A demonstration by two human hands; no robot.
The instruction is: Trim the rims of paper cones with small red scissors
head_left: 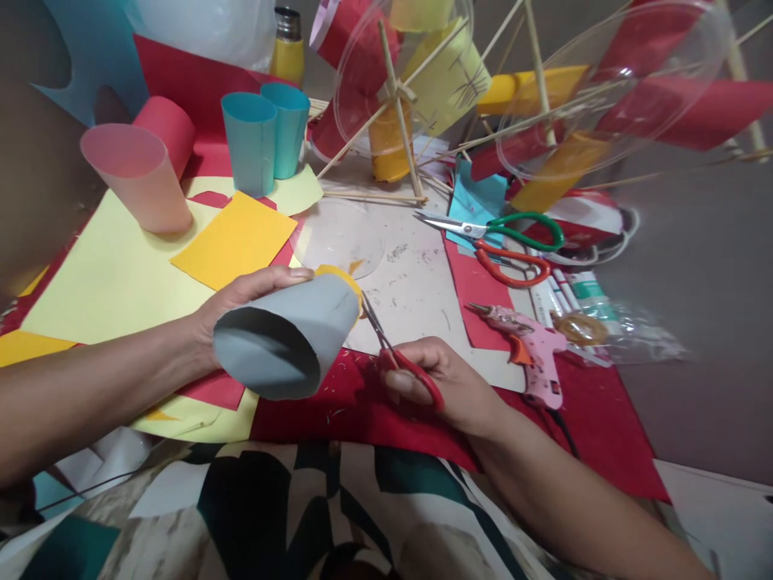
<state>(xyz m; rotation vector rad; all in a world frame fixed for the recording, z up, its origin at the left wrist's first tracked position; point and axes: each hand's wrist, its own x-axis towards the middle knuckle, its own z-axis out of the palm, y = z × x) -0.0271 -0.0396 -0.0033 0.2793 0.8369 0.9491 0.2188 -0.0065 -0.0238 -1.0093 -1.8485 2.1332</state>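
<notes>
My left hand (pixel 250 294) is wrapped round a grey paper tube (pixel 295 318), which lies tilted with its open end toward me. Yellow-orange paper (pixel 341 278) shows as a rim at the tube's far end. In my right hand (pixel 431 374) is a pair of small red-handled scissors (pixel 423 379), fingers in the loops. Its blades meet the edge of the yellow-orange paper; whether they are closed on it I cannot tell. Just beyond the tube lies a clear plastic disc (pixel 341 234) with a small orange scrap on it.
Green-and-orange-handled scissors (pixel 519 242) and a pink glue gun (pixel 531 346) lie at right. Two teal paper tubes (pixel 247 145) and a pink tube (pixel 138 177) stand at left near a yellow-orange sheet (pixel 235 239). Behind rises a stick frame (pixel 395 97) with discs and coloured tubes.
</notes>
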